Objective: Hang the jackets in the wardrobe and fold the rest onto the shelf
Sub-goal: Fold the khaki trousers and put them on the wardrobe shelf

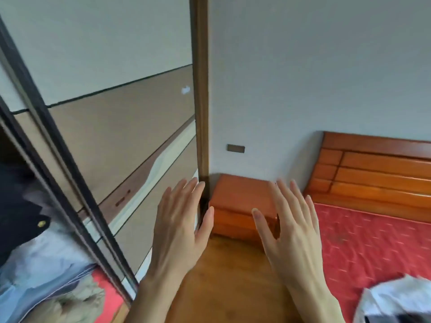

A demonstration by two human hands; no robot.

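Note:
My left hand and my right hand are raised side by side, palms away, fingers spread, holding nothing. The wardrobe's sliding door fills the left of the view; my left hand is close to its right edge. Through the opening at far left I see a dark jacket with a gold button and pale blue and beige clothes inside. A white and dark garment lies on the red bed cover at the lower right.
A wooden bedside cabinet stands in the corner behind my hands, beside the wooden headboard. Wooden floor runs between wardrobe and bed. A wall socket sits on the grey wall.

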